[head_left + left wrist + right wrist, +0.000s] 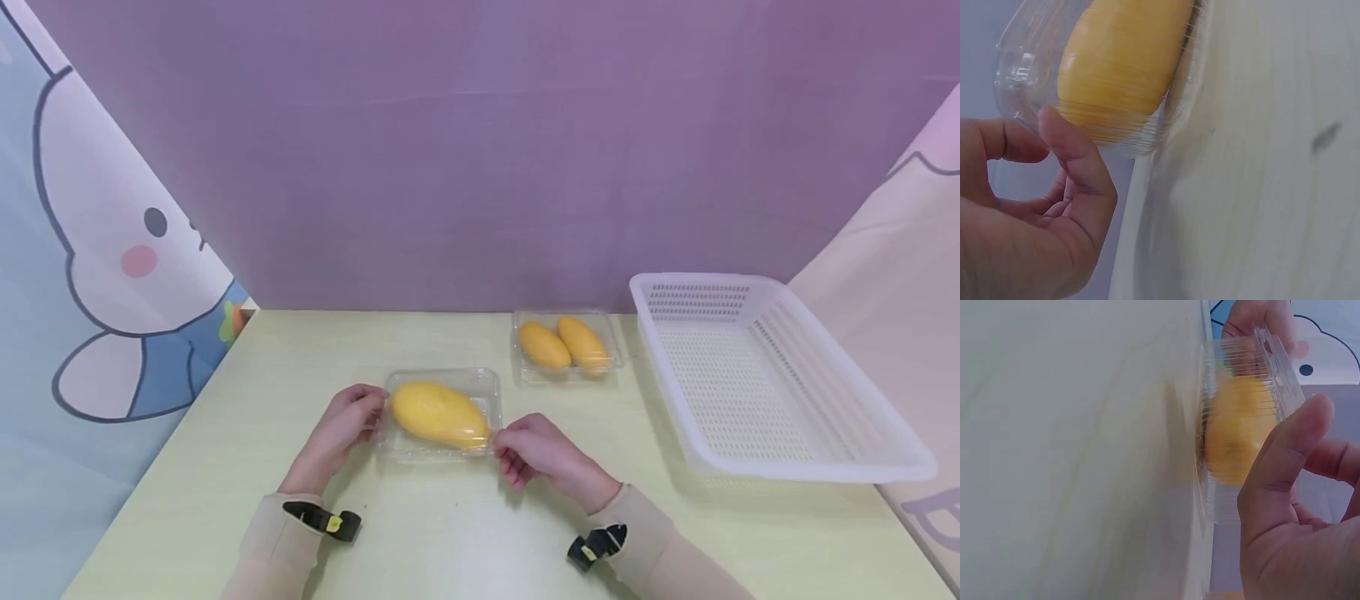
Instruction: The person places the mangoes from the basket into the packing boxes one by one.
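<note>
A large yellow mango (438, 414) lies in a clear plastic box (480, 383) on the table, in the middle of the head view. My left hand (347, 425) pinches the box's left edge between thumb and index finger; the left wrist view shows the thumb (1075, 147) at the rim. At the opposite edge, near the mango's narrow end, my right hand (543, 454) grips the rim with thumb and forefinger. Ribbed plastic walls show around the mango (1241, 428) in the right wrist view. Whether the lid is fully fastened, I cannot tell.
Behind and to the right stands another clear box (525, 375) with two smaller orange-yellow mangoes (545, 346). A white slotted basket (682, 408) sits at the right of the pale table (300, 350). A purple panel (480, 167) rises along the back edge.
</note>
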A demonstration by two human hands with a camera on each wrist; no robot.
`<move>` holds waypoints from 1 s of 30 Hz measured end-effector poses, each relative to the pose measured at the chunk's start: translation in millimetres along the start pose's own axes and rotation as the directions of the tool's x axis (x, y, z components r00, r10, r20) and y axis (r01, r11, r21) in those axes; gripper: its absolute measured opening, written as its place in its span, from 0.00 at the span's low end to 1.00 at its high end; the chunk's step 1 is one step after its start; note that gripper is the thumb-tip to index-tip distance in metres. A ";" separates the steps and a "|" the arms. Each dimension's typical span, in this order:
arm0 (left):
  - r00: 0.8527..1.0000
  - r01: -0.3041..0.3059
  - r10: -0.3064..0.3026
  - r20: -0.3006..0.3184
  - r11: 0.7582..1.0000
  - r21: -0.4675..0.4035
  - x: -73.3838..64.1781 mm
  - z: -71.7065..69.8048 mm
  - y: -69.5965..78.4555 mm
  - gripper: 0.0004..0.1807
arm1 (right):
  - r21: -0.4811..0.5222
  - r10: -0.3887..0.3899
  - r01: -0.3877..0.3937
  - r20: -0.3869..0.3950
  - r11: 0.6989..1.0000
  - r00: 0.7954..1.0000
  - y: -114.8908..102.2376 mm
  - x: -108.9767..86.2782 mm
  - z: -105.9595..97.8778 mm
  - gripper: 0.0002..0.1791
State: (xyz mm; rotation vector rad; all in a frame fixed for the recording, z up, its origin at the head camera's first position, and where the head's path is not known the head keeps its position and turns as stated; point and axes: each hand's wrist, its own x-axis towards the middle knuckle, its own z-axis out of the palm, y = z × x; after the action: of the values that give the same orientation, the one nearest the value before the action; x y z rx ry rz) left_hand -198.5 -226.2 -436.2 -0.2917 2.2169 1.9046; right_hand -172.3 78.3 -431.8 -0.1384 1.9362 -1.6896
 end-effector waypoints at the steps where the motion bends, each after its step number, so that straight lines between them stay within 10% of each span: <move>1: 1.000 0.001 -0.001 0.000 1.000 0.000 0.3 0.2 0.2 0.18 | 0.002 0.001 -0.001 -0.006 1.000 1.000 0.4 0.3 0.3 0.10; 30: 0.992 -0.032 0.020 0.127 0.995 0.095 -7.3 -2.9 -1.4 0.22 | 0.067 -0.013 0.028 -0.228 0.997 0.974 -1.0 20.1 0.9 0.09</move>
State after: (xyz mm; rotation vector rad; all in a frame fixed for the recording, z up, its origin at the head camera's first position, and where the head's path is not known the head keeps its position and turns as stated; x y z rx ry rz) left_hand -191.2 -229.2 -435.0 -0.1238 2.2302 1.7689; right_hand -189.0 68.8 -437.7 0.0648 2.0412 -1.8527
